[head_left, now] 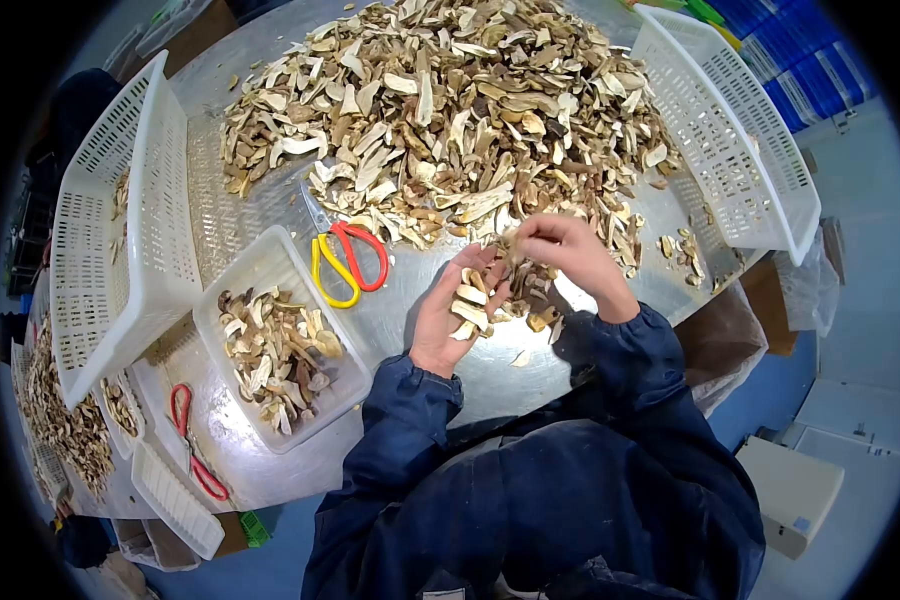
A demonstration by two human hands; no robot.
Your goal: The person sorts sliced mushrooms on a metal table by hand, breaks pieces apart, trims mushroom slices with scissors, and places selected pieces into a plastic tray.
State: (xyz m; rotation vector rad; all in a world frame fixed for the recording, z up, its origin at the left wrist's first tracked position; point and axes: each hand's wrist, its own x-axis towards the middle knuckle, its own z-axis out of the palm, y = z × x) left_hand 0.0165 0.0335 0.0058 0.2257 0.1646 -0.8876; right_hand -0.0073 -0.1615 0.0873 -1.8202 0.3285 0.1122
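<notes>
Mushroom slices [440, 110], curled, cream-and-brown, heaped at twelve o'clock. Left hand [448, 318] curled round several; right hand [575, 258] pinched on one, blurred. Translucent plastic tub [268, 262], between eight and nine, part-filled with slices.

Our metal desk [490, 385] carries a heap of dried mushroom slices [460, 110] between two white perforated baskets [160, 230]; we also see a translucent plastic tub [270, 263], yellow-and-red-handled scissors [340, 232] and red-handled scissors [189, 440] on it.

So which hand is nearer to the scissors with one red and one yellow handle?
Left. The left hand, holding pale slices, is right of the scissors; the right hand is farther right, past the left.
</notes>
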